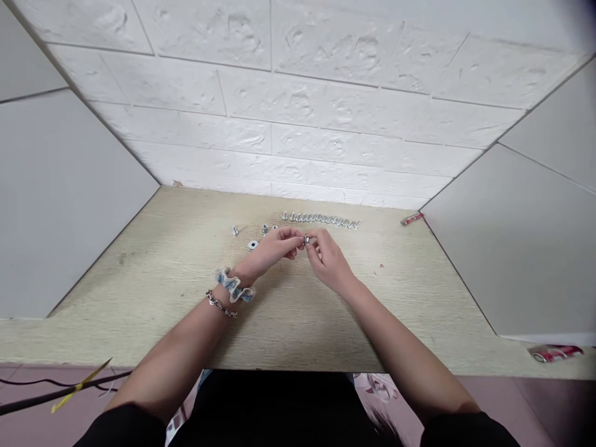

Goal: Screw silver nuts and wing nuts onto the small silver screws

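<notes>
My left hand (279, 246) and my right hand (327, 257) meet fingertip to fingertip just above the wooden table. Both pinch a small shiny metal fastener (306, 240), mostly covered by the fingers, so its exact shape is unclear. Behind them, a row of several silver screws (321, 218) stands along the table. One separate screw (234, 231) is off to the left. Near my left wrist lie a round metal piece with a dark hole (252, 245) and a small stack of metal rings or nuts (265, 229), with another partly hidden behind my left hand.
A white brick-patterned wall (298, 118) closes off the back; grey panels flank the table (298, 329). Red cylinders lie by the right panel (412, 219) and at the front right edge (557, 354). A dark cable with a yellow tie (79, 386) runs at the lower left.
</notes>
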The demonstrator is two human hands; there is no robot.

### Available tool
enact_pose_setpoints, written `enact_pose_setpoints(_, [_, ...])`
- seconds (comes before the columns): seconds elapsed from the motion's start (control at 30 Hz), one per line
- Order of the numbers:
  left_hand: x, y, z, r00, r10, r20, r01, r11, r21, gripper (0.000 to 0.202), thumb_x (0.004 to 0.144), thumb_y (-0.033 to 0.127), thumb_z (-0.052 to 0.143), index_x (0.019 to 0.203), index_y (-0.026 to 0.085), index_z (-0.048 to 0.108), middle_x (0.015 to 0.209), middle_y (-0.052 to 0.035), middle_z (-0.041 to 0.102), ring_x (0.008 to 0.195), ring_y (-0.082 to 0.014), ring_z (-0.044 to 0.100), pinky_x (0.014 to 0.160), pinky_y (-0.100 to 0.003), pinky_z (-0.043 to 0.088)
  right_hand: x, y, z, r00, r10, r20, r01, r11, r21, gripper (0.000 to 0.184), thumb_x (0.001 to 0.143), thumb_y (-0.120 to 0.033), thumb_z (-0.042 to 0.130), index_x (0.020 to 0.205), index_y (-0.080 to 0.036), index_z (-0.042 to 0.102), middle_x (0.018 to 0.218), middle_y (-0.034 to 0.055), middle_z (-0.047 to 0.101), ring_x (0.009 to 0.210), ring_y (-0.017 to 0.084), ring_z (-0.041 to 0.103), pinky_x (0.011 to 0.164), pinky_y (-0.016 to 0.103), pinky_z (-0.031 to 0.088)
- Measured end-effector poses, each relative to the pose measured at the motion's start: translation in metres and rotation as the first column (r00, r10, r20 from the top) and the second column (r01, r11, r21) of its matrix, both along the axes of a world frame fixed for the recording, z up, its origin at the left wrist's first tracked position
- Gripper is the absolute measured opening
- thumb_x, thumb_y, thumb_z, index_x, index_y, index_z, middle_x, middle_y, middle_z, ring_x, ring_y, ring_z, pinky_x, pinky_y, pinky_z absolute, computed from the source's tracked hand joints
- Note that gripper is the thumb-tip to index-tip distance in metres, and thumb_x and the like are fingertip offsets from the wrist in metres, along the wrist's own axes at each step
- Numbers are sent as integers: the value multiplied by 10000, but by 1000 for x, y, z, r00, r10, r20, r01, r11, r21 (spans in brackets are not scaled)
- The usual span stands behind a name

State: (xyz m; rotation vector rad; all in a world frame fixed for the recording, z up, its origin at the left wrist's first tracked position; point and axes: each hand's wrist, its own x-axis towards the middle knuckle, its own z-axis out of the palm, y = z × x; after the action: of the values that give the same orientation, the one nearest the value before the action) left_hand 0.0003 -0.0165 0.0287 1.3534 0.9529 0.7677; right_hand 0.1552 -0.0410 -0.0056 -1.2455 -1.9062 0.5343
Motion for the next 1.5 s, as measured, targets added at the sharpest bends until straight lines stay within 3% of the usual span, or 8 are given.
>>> enact_pose_setpoints(0.2, [0,1,-4,1000,-8,8,8,999,49,133,690,254,611,747,145,561,644,36,507,585,-67,469,611,-220,394,-2,0,1,989,-51,-137,72,987,147,129,795,-140,375,858,-218,457,1040,75,513,958,181,500,709,300,422])
enact_pose_setpoints(0.3, [-1,2,-8,999,-16,-44,23,989,144,129,693,247,610,752,146,556,644,36,519,589,-72,467,586,-211,367,-1,-2,5,971,-122,-207,116,992,-41,62,827,-248,405,816,-212,455,825,23,536,678,134,493,582,262,383])
enact_pose_setpoints(0.43, [-1,2,-11,986,-38,-163,81,960,266,90,709,234,588,716,145,575,672,14,567,617,-91,496,595,-217,378,0,0,3,949,-125,-291,18,938,-345,459,854,-555,327,565,-205,400,486,-28,399,468,109,381,493,259,319])
enact_pose_setpoints(0.53, [0,0,-11,972,-70,-223,146,928,342,75,729,206,553,716,147,597,718,-5,599,664,-107,532,641,-229,415,0,4,-1,915,-200,-350,3,871,-492,572,786,-699,307,489,-211,337,420,-37,330,402,95,315,432,259,258])
enact_pose_setpoints(0.63, [2,-3,-10,968,-41,-249,145,897,418,87,738,173,526,727,153,610,764,-15,619,712,-119,558,677,-238,441,0,6,-2,921,-204,-331,-5,845,-535,591,743,-731,354,477,-204,358,404,-41,322,383,85,299,407,250,224])
enact_pose_setpoints(0.93, [4,-1,-13,983,79,-168,16,865,501,80,743,165,538,741,153,617,756,-11,630,719,-112,569,684,-233,470,-1,6,-3,909,-164,-384,-29,893,-450,519,770,-680,381,649,-186,487,546,-30,474,450,79,411,443,223,325])
enact_pose_setpoints(1.33, [2,3,-12,993,56,-100,-23,951,308,148,771,275,530,831,146,571,730,1,566,641,-100,525,603,-230,421,2,6,-2,922,-26,-387,-82,962,-260,183,815,-382,494,899,-221,483,761,-22,554,597,99,499,595,259,399])
enact_pose_setpoints(1.5, [2,5,-10,994,86,-72,-65,963,262,79,736,190,527,777,140,572,669,17,539,612,-86,495,597,-222,397,0,5,0,933,13,-361,-77,984,-162,62,767,-227,476,798,-211,527,902,15,565,699,111,509,640,266,398])
